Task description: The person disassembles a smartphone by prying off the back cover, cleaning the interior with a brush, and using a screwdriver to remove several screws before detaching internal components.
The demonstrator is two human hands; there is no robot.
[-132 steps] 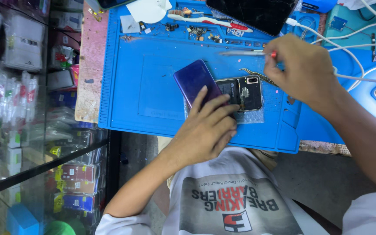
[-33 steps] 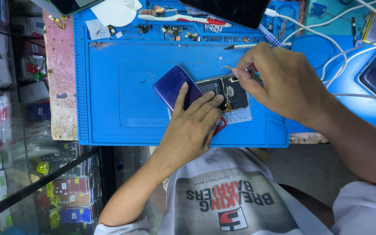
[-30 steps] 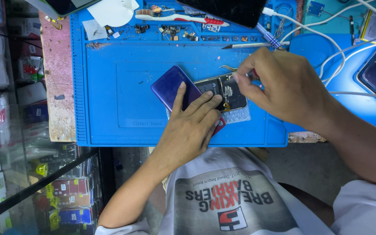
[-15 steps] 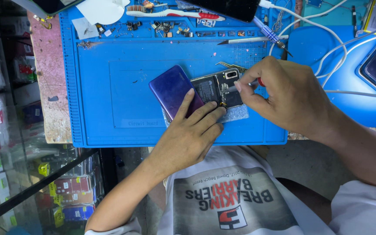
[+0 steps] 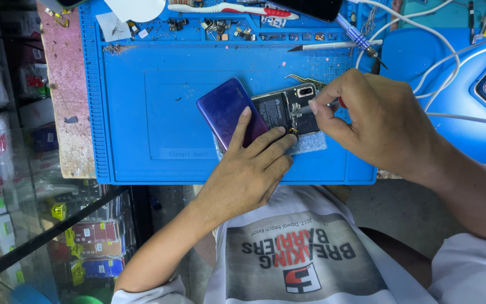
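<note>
The opened phone [image 5: 288,110] lies face down near the middle of the blue work mat [image 5: 142,112], toward the tabletop's near edge, its purple back cover [image 5: 226,110] swung off to one side so the boards inside are bare. In the head view, the left hand [image 5: 248,174] rests flat across the phone and cover, fingers spread, apparently pinning them steady. The right hand [image 5: 378,124] is closed round a thin red-handled tool [image 5: 324,104], tip set at the camera end. Loose screws and spare tools line the mat's far edge.

A worn pinkish bench top [image 5: 66,101] is seen — beside it, a glass display case [image 5: 23,225] stocked with small packaged goods.
</note>
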